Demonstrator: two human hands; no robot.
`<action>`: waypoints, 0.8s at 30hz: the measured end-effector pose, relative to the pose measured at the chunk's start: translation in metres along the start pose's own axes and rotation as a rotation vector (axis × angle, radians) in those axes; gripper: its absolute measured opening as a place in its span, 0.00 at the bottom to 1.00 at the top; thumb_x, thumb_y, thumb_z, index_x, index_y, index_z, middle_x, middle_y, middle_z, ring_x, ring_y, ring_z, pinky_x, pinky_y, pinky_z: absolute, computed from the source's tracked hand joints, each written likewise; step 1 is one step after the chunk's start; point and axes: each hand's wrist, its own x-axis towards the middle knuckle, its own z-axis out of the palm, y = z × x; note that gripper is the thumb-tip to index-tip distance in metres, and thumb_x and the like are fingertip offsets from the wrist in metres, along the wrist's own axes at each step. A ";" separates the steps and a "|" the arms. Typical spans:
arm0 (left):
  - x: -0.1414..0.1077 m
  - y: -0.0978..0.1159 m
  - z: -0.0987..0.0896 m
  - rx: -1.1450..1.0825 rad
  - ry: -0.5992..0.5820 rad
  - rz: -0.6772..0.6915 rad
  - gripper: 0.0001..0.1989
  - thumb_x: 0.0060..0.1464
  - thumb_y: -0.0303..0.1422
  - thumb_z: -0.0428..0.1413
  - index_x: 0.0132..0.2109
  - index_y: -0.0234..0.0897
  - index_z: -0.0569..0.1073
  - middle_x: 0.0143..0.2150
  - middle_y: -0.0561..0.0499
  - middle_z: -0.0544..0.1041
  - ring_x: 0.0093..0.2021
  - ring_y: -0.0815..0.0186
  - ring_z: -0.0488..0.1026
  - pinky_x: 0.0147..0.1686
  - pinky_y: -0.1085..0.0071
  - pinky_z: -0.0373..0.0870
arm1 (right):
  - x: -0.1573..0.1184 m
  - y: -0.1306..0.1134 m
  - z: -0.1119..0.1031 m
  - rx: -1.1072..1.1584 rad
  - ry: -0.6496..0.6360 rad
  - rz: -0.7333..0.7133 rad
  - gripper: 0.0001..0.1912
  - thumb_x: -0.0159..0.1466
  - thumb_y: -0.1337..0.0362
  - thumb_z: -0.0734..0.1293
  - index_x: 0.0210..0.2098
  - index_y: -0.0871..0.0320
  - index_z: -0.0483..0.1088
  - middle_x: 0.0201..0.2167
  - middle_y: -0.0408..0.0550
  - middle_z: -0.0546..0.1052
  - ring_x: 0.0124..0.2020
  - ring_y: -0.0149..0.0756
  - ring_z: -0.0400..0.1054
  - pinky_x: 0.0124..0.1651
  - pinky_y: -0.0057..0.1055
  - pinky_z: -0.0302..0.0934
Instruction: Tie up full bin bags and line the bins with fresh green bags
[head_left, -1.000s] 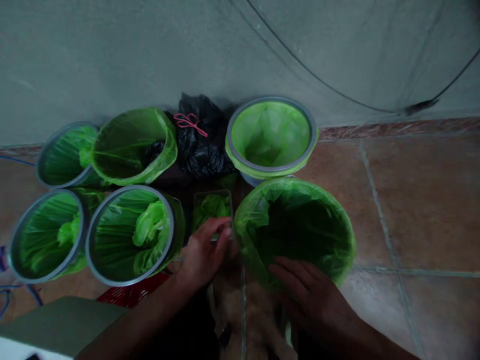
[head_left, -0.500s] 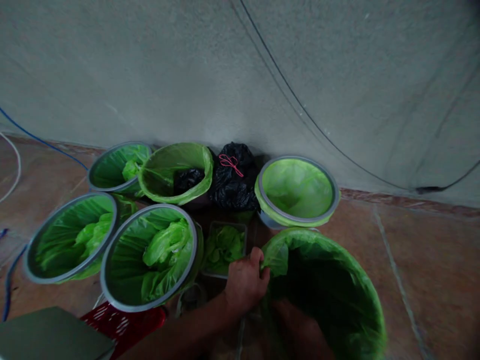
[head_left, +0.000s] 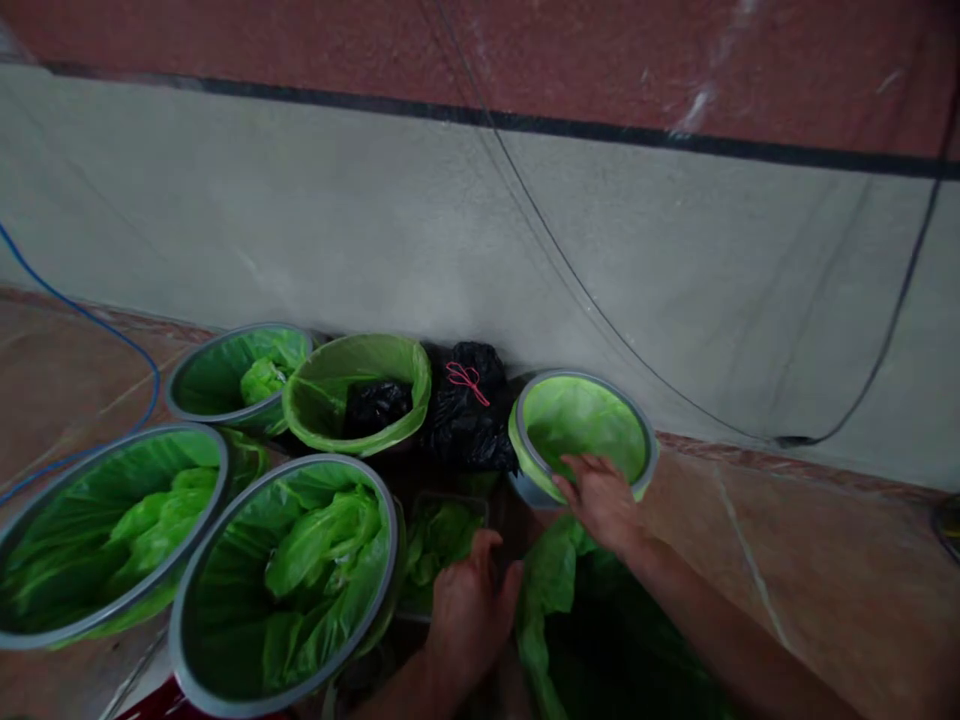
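Observation:
My left hand (head_left: pixel 471 612) is open, its thumb apart from its curled fingers and nothing visible in it. It is between a clear tray of green leaves (head_left: pixel 442 540) and the near bin lined with a green bag (head_left: pixel 547 585). The loose edge of that bag stands up beside it. Over the near bin's far side reaches my right hand (head_left: pixel 600 500), fingers stretched out and thumb apart. Its fingertips overlap the front rim of a grey-rimmed bin with a green liner (head_left: pixel 592 410); I cannot tell whether they touch it.
Left of the tray stand several green-lined bins, one grey-rimmed bin (head_left: pixel 394 560) being nearest, with crumpled green bags inside. A green-lined bin (head_left: pixel 300 395) contains black plastic. A tied black bag (head_left: pixel 472 430) leans near the wall. A blue cable (head_left: pixel 97 320) lies left; a dark cable (head_left: pixel 555 240) hangs on the wall.
My left hand has let go of the near bin's bag edge and moved slightly left and down. My right hand has come up out of that bin toward the far one. The view has tilted up.

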 end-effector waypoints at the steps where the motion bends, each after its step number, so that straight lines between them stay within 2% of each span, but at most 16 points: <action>1: 0.002 -0.002 -0.003 -0.019 0.004 -0.011 0.12 0.61 0.37 0.48 0.49 0.39 0.67 0.20 0.58 0.69 0.21 0.66 0.70 0.24 0.72 0.53 | 0.008 -0.002 0.002 -0.039 -0.062 0.008 0.17 0.69 0.59 0.60 0.49 0.61 0.73 0.46 0.55 0.77 0.50 0.51 0.67 0.53 0.43 0.60; 4: 0.006 -0.008 -0.014 -0.064 0.029 -0.025 0.11 0.61 0.36 0.48 0.47 0.39 0.70 0.20 0.58 0.68 0.21 0.67 0.68 0.24 0.73 0.52 | 0.014 -0.008 0.008 -0.084 -0.173 0.001 0.15 0.69 0.60 0.58 0.43 0.57 0.75 0.44 0.52 0.78 0.50 0.49 0.67 0.50 0.41 0.58; 8: 0.008 -0.011 -0.025 -0.131 0.047 -0.018 0.11 0.60 0.34 0.48 0.46 0.39 0.71 0.20 0.58 0.67 0.21 0.68 0.66 0.24 0.73 0.51 | 0.006 -0.006 0.015 -0.102 -0.186 0.000 0.14 0.69 0.63 0.58 0.41 0.56 0.75 0.42 0.51 0.78 0.48 0.46 0.68 0.48 0.39 0.56; 10: 0.008 -0.012 -0.028 -0.165 0.051 -0.016 0.11 0.59 0.34 0.48 0.45 0.39 0.72 0.20 0.57 0.67 0.21 0.68 0.65 0.24 0.73 0.50 | 0.004 -0.003 0.019 -0.106 -0.135 -0.003 0.14 0.69 0.64 0.58 0.40 0.57 0.75 0.41 0.51 0.78 0.47 0.45 0.68 0.47 0.39 0.56; 13: 0.008 -0.013 -0.030 -0.212 0.053 -0.030 0.12 0.59 0.35 0.49 0.46 0.38 0.73 0.20 0.57 0.68 0.21 0.67 0.66 0.24 0.73 0.51 | 0.005 0.004 0.021 -0.120 0.024 -0.010 0.14 0.69 0.64 0.58 0.40 0.57 0.75 0.39 0.52 0.78 0.43 0.46 0.69 0.45 0.40 0.58; 16: 0.009 -0.014 -0.034 -0.278 0.070 -0.051 0.14 0.60 0.39 0.49 0.47 0.38 0.73 0.24 0.54 0.72 0.23 0.66 0.69 0.25 0.72 0.57 | -0.001 0.011 0.008 -0.145 0.220 -0.063 0.15 0.70 0.64 0.58 0.42 0.58 0.76 0.37 0.53 0.78 0.40 0.47 0.69 0.43 0.42 0.59; 19: 0.014 -0.013 -0.043 -0.425 0.084 -0.055 0.19 0.60 0.46 0.50 0.50 0.38 0.72 0.33 0.49 0.78 0.32 0.63 0.74 0.33 0.69 0.65 | -0.030 0.012 -0.017 -0.131 0.360 -0.154 0.16 0.71 0.63 0.56 0.46 0.59 0.74 0.38 0.53 0.78 0.39 0.45 0.68 0.43 0.41 0.60; 22: 0.023 -0.002 -0.060 -0.711 0.028 -0.130 0.29 0.57 0.55 0.49 0.53 0.36 0.71 0.44 0.42 0.79 0.41 0.59 0.76 0.41 0.65 0.70 | -0.085 0.004 -0.041 -0.045 0.427 -0.293 0.15 0.71 0.63 0.56 0.48 0.59 0.73 0.40 0.51 0.78 0.40 0.40 0.69 0.46 0.37 0.61; 24: 0.026 0.012 -0.074 -0.930 -0.045 -0.190 0.37 0.55 0.60 0.47 0.56 0.34 0.70 0.49 0.38 0.77 0.45 0.56 0.76 0.43 0.61 0.71 | -0.128 -0.006 -0.050 0.005 0.445 -0.478 0.15 0.71 0.64 0.56 0.48 0.56 0.73 0.39 0.47 0.79 0.41 0.37 0.70 0.46 0.33 0.62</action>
